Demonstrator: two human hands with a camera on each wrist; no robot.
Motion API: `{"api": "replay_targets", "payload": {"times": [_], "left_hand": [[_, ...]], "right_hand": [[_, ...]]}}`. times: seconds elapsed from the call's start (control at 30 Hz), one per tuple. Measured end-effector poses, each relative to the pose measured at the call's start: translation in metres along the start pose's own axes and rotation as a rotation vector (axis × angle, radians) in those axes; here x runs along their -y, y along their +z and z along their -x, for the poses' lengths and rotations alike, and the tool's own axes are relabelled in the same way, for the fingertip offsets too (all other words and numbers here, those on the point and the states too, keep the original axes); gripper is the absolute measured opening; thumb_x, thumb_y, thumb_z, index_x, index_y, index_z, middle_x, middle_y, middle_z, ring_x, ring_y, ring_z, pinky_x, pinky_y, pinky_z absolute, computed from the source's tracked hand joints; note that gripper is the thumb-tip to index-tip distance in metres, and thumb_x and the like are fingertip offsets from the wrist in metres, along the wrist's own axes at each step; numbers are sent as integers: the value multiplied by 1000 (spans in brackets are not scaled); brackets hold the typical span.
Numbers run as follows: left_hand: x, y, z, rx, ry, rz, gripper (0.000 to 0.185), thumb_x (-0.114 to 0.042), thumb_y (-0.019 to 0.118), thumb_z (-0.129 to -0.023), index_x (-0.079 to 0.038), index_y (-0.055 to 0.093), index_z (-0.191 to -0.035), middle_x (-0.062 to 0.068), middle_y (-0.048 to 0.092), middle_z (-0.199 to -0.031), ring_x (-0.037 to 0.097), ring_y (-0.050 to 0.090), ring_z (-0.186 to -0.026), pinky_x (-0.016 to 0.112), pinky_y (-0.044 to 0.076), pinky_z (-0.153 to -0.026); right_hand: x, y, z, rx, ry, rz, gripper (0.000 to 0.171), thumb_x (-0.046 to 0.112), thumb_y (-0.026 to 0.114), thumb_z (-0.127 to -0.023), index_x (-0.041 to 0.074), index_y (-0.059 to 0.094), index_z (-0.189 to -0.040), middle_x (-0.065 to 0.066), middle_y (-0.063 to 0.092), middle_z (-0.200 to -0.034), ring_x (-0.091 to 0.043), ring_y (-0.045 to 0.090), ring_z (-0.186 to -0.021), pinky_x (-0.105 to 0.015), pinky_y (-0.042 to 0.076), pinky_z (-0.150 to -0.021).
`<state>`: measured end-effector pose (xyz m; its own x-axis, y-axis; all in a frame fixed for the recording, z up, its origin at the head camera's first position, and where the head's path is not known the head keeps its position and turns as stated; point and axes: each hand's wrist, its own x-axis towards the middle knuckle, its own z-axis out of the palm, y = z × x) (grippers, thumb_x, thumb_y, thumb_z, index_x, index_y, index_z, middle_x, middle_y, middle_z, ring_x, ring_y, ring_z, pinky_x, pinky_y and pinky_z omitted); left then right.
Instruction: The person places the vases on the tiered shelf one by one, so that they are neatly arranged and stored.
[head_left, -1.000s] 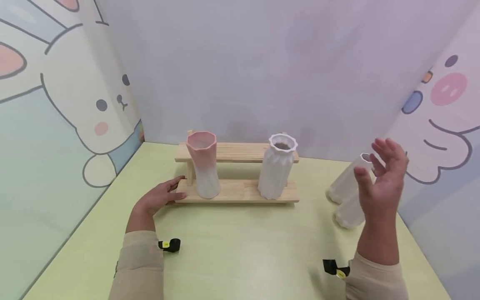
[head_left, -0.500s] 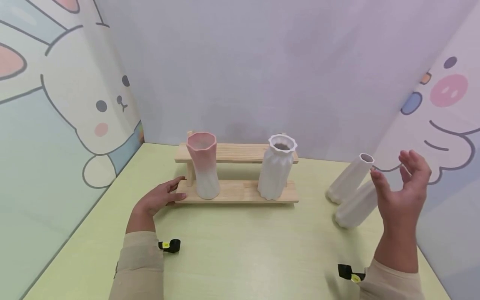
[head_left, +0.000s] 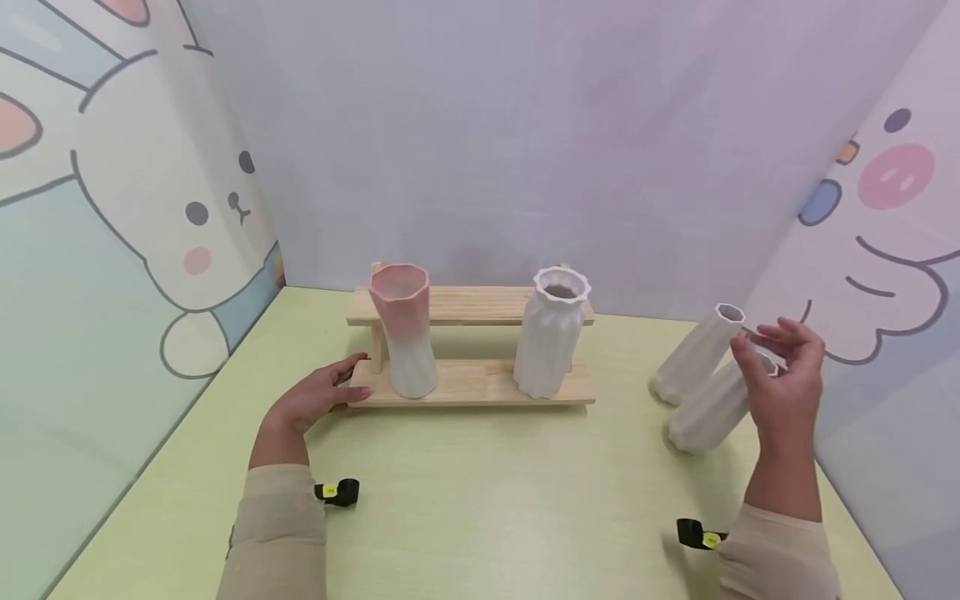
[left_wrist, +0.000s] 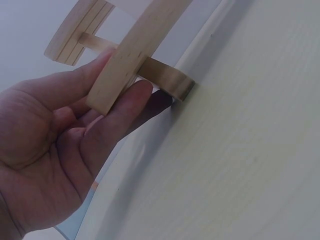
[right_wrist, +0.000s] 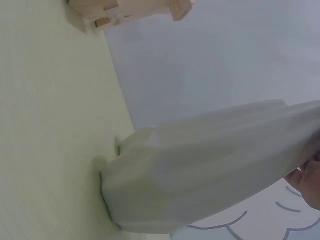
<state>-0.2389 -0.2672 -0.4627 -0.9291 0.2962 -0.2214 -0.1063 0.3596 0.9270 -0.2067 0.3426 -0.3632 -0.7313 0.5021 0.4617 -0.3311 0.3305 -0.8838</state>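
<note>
My left hand [head_left: 322, 392] grips the left end of the lower board of a two-tier wooden shelf [head_left: 480, 385]; in the left wrist view the fingers [left_wrist: 135, 100] lie round the board's end [left_wrist: 112, 85]. On that board stand a pink-and-white vase [head_left: 408, 342] at left and a white vase with a scalloped rim [head_left: 550, 342] at right. My right hand [head_left: 787, 387] holds the upper part of the nearer of two white ribbed vases [head_left: 708, 417], thumb and fingers on either side of its mouth. The other ribbed vase [head_left: 693, 358] stands just behind it.
The pale yellow-green table [head_left: 487, 500] carries the shelf toward its back. Behind rises a plain greyish wall [head_left: 510, 150]. Cartoon-printed side walls flank the table, a rabbit [head_left: 157, 200] at left and a pig [head_left: 892, 242] at right.
My right hand moves right, clear of the white ribbed vases, then comes back left and down onto the nearer one's top. My left hand stays on the shelf end.
</note>
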Motion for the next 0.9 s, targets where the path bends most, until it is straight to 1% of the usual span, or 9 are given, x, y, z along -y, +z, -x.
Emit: {"api": "replay_targets", "payload": {"times": [0.07,0.13,0.23,0.3,0.43,0.53,0.63,0.77,0.9], "left_hand": [[-1,0,0,6,3,7,80,-35,68,-84,-25,21,-148,3,22,-151,22,52,-114,40,44,-93],[-2,0,1,10,4,12,80,-34,67,-84,-25,20,-148,3,22,-151,22,51,-114,41,43,-93],[-2,0,1,10,3,13,80,-34,67,-84,-25,20,-148,3,21,-151,23,50,-115,42,42,-94],[-1,0,2,9,2,11,81,-34,67,-85,-24,19,-149,3,21,-151,23,49,-116,42,42,-95],[0,-1,2,0,-6,8,81,-35,67,-84,-24,20,-149,3,21,-151,23,48,-117,42,42,-95],[1,-1,2,-7,-9,-1,81,-36,67,-84,-23,20,-149,3,21,-151,23,48,-118,42,41,-96],[0,-1,2,-9,-13,-5,82,-37,68,-83,-23,19,-149,3,22,-151,23,48,-118,42,41,-95],[-3,1,2,-18,-25,-6,82,-37,69,-82,-26,21,-148,0,24,-150,21,50,-116,40,43,-95],[-4,1,3,-26,-30,-19,82,-39,68,-82,-28,21,-148,-1,24,-150,21,50,-117,40,42,-95]], "right_hand": [[-7,0,-1,6,26,-89,52,9,73,-77,12,49,-123,-4,58,-106,-14,54,-99,-14,40,-72],[-11,0,-1,14,35,-166,46,5,73,-76,7,53,-117,-6,60,-97,-13,56,-91,-14,42,-66],[-16,-2,1,72,22,-220,40,1,72,-77,1,56,-113,-6,60,-91,-12,60,-80,-15,46,-60],[-18,-4,2,153,21,-255,38,-1,70,-78,-3,55,-113,-7,61,-90,-13,62,-75,-17,48,-60],[-24,-11,3,360,23,-381,36,-9,60,-84,-10,46,-117,-11,65,-91,-19,66,-76,-22,50,-70],[-29,-16,2,467,20,-401,33,-12,54,-85,-13,44,-116,-13,67,-90,-22,66,-79,-24,50,-74],[-33,-19,-1,518,24,-374,28,-13,53,-85,-13,45,-112,-13,68,-90,-23,66,-82,-25,50,-76],[-36,-20,-2,550,7,-367,23,-14,52,-85,-13,47,-108,-16,67,-90,-24,64,-85,-25,49,-76],[-36,-20,-2,541,-15,-344,17,-11,53,-86,-11,52,-102,-17,67,-87,-22,63,-83,-24,49,-72]]}}
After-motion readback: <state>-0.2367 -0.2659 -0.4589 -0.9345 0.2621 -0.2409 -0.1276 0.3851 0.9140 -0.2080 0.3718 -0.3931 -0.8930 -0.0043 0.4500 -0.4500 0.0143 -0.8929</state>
